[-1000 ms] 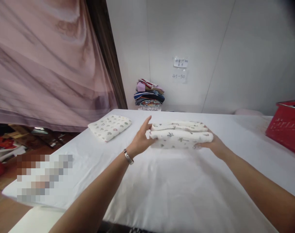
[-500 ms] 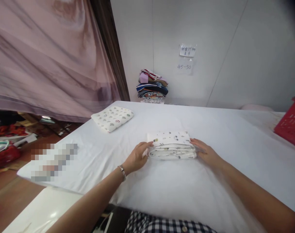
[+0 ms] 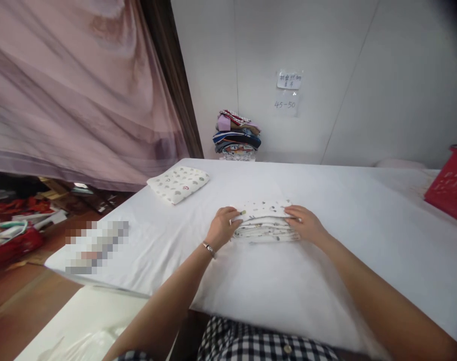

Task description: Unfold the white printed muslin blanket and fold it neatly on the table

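A white cloth with small printed motifs (image 3: 268, 223), folded into a thick layered bundle, lies in front of me on the white-covered table. At its left end, my left hand (image 3: 223, 228) pinches the upper layers between thumb and fingers; a bracelet circles that wrist. My right hand (image 3: 305, 223) grips the opposite end, fingers on top and thumb tucked at the layers' edge. The folded edges face me. Farther left on the table rests another folded cloth with a leaf-like grey print (image 3: 179, 184), apart from both hands.
A stack of folded fabrics (image 3: 236, 135) stands beyond the table's far edge by the wall. At the right is a red basket (image 3: 452, 185). A pink curtain (image 3: 81, 90) hangs at the left. A blurred-out item (image 3: 96, 248) lies near the left table edge (image 3: 111, 288).
Both hands have moved farther onto the bundle's top layers, the right one inward from the end. The upper layers look slightly lifted. My view has shifted a little.
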Available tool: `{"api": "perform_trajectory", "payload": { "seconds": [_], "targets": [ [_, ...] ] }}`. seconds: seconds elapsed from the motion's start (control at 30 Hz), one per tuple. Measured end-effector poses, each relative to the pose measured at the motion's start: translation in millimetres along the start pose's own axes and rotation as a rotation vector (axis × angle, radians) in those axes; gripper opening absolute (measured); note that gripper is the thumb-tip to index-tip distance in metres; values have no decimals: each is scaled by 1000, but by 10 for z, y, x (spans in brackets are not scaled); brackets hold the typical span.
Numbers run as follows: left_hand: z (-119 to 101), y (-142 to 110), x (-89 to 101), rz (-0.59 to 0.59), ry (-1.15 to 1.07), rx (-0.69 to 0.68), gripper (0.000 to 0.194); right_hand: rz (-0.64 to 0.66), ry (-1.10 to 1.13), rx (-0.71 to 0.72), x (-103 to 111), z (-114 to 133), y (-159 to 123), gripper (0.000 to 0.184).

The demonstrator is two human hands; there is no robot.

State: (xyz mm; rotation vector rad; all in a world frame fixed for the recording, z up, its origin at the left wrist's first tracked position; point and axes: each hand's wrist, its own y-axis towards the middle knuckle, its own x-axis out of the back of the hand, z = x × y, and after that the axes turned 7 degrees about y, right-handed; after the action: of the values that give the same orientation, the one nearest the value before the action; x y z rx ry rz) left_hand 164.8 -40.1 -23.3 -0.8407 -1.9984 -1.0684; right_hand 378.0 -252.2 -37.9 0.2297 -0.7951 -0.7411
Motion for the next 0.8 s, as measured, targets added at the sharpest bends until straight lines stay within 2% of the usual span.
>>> {"api": "perform_trajectory", "payload": {
  "seconds": [0.1,0.17,0.3,0.33,0.4,0.5,0.67,0.73,0.8],
  "targets": [
    [-50,78,40,55,184,-143,17,54,-104,102,3,-2,70,20],
    [-80,106,92,66,255,-193,22,2,-142,152,25,41,84,20],
    [-108,51,169,-102,230,-142,26,-146,-168,241,64,129,-11,20],
    [-104,12,167,-117,205,-153,26,-129,-169,270,68,133,-57,20],
    [-85,-81,139,-70,146,-205,24,-63,-164,304,69,118,-154,21],
    [-52,-183,92,3,78,-231,23,-12,-153,292,64,91,-248,22],
    [-97,-161,126,-131,61,-176,23,-97,-95,209,51,135,-241,21],
    [-157,-139,135,-120,63,-166,22,-119,-71,158,36,148,-234,21],
    [-229,-124,118,-79,86,-179,27,-128,-65,168,18,143,-232,21]
  ]
}}
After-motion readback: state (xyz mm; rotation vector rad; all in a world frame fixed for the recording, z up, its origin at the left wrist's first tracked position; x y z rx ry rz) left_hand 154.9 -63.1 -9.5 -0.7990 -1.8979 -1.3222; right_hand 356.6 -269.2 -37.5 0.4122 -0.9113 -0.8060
